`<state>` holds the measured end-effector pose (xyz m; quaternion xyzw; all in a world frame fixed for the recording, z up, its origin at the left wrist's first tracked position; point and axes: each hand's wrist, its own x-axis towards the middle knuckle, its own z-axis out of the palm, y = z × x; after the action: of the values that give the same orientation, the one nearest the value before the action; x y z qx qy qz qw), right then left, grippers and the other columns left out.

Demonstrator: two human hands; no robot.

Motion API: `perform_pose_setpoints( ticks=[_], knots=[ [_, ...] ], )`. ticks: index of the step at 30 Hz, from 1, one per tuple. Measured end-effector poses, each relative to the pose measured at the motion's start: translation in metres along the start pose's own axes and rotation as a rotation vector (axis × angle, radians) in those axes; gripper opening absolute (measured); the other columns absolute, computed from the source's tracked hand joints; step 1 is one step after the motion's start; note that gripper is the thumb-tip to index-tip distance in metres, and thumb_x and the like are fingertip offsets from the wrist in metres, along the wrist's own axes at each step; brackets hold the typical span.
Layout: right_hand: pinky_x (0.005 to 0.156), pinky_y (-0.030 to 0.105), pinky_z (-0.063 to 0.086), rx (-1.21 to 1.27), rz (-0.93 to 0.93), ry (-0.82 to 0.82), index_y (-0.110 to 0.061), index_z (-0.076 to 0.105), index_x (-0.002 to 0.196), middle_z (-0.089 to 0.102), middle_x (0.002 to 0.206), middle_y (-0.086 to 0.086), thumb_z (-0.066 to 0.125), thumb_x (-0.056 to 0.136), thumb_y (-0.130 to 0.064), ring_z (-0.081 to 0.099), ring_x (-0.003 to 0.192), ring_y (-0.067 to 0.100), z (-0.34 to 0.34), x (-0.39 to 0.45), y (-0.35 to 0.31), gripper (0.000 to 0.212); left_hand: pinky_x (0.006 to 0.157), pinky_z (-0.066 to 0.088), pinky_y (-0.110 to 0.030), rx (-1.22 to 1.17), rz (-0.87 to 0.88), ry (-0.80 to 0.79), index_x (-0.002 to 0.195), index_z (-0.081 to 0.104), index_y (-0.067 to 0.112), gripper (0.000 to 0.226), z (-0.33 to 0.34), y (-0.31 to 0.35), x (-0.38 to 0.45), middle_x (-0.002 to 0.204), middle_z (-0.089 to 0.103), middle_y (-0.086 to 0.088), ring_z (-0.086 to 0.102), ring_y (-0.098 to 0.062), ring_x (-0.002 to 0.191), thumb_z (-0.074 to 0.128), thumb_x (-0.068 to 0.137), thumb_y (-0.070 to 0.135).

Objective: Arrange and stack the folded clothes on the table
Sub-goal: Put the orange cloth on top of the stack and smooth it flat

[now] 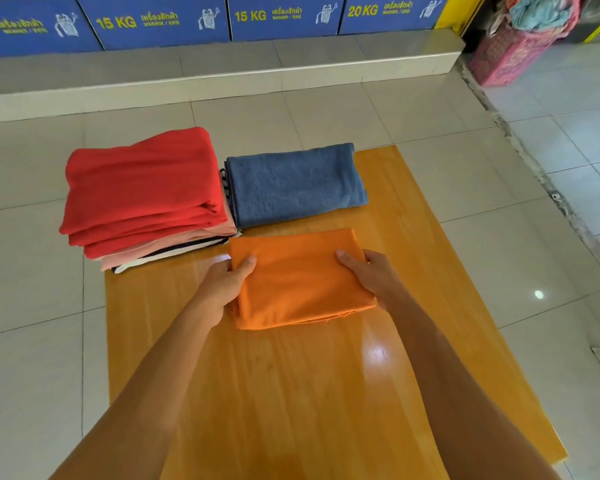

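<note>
A folded orange cloth (298, 278) lies in the middle of the wooden table (291, 393). My left hand (222, 289) grips its left edge, thumb on top. My right hand (371, 275) grips its right edge the same way. At the table's far left stands a stack of folded clothes with a red one (142, 188) on top, pink and black-and-white pieces under it; the stack overhangs the table's left edge. Just right of it lies a folded blue towel (295, 183) on another dark piece, close behind the orange cloth.
Tiled floor surrounds the table on all sides. A raised tiled step and blue washing-machine panels (160, 20) run along the back. A pink laundry basket (513, 53) full of clothes stands at the far right.
</note>
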<state>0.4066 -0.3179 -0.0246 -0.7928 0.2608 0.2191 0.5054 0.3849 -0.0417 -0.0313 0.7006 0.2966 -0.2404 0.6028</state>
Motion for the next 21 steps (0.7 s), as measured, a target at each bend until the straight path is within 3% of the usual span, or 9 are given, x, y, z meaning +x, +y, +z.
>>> perform_pose_setpoints(
  ticks=[4,8,13,18,21],
  knots=[
    [0.087,0.050,0.059,0.110,-0.042,-0.078,-0.024,0.067,0.104,0.075,0.104,0.001,0.079,0.075,-0.057,0.073,0.095,0.024,0.009,-0.013,-0.004,0.045,0.099,0.047,-0.046,0.061,0.080,0.059,0.109,0.058,0.025,0.043,-0.010,-0.003,-0.014,0.110,0.066,0.003,0.062,-0.021,0.103,0.052,0.088,0.062],
    [0.083,0.052,0.060,0.104,-0.058,-0.113,-0.018,0.065,0.107,0.074,0.104,0.009,0.077,0.078,-0.055,0.073,0.092,0.029,0.014,-0.030,-0.027,0.048,0.093,0.050,-0.043,0.149,0.182,0.125,0.122,0.055,0.023,0.043,-0.027,0.007,-0.037,0.112,0.062,0.006,0.061,-0.019,0.103,0.044,0.095,0.056],
    [0.078,0.046,0.062,0.115,-0.171,-0.185,-0.020,0.063,0.114,0.072,0.108,0.005,0.073,0.084,-0.049,0.072,0.094,0.026,0.021,-0.053,-0.073,0.043,0.085,0.051,-0.038,0.163,0.289,0.213,0.116,0.053,0.025,0.036,-0.065,0.025,-0.062,0.107,0.060,0.009,0.058,-0.012,0.096,0.040,0.097,0.053],
    [0.076,0.039,0.060,0.099,-0.310,-0.253,-0.022,0.061,0.117,0.071,0.108,0.002,0.069,0.087,-0.048,0.071,0.095,0.022,0.047,-0.068,-0.139,0.040,0.088,0.052,-0.044,0.117,0.330,0.334,0.114,0.056,0.023,0.039,-0.117,0.060,-0.080,0.105,0.063,0.000,0.061,-0.019,0.096,0.038,0.098,0.053],
    [0.079,0.038,0.058,0.073,-0.387,-0.294,-0.019,0.057,0.123,0.069,0.111,0.002,0.069,0.087,-0.051,0.069,0.098,0.021,0.074,-0.061,-0.183,0.049,0.088,0.052,-0.046,0.083,0.328,0.369,0.120,0.055,0.022,0.039,-0.155,0.088,-0.079,0.110,0.063,-0.002,0.062,-0.023,0.099,0.037,0.099,0.050]
  ],
)
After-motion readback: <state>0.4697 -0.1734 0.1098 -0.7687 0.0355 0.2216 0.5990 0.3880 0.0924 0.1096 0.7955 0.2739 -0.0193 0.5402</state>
